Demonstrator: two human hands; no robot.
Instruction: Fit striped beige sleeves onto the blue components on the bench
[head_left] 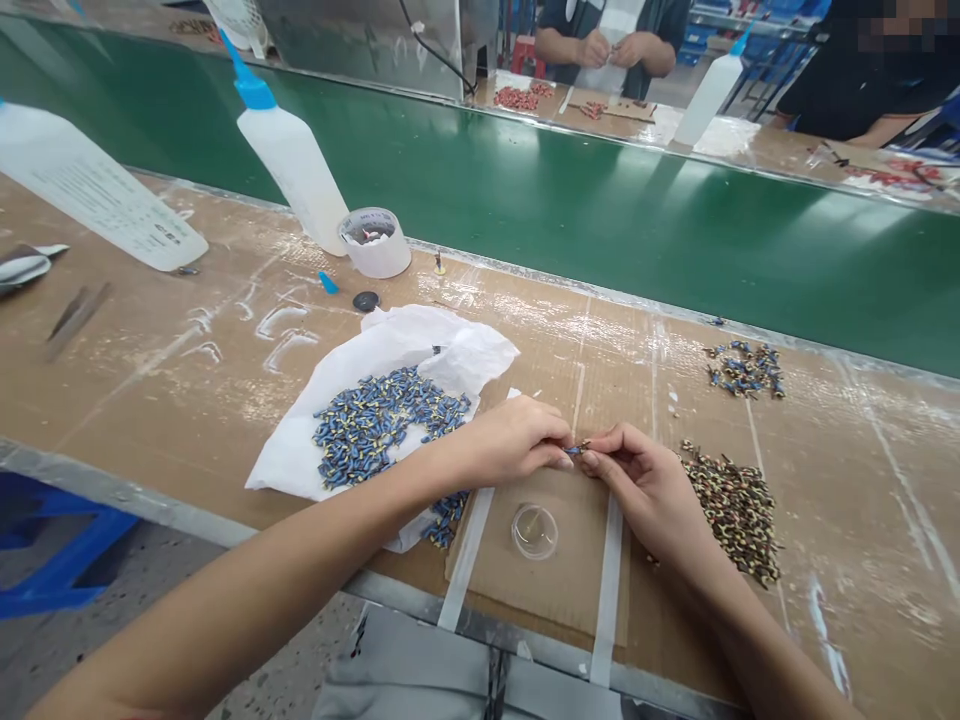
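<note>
Our left hand and right hand are close together, fingertips pinched on a small blue piece between them, above the taped cardboard pad. With something this tiny, we probably do best to line up both ends, grip lightly and avoid knocking the clear round dish nearer us. Blue-and-yellow pieces lie left on a white sheet; dark-and-cream pieces lie right, below a smaller blue-and-dark cluster.

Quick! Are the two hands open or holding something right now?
Left hand: closed, pinching a small blue piece.
Right hand: closed, pinching at that piece's other end; finer detail is too small to tell.
</note>
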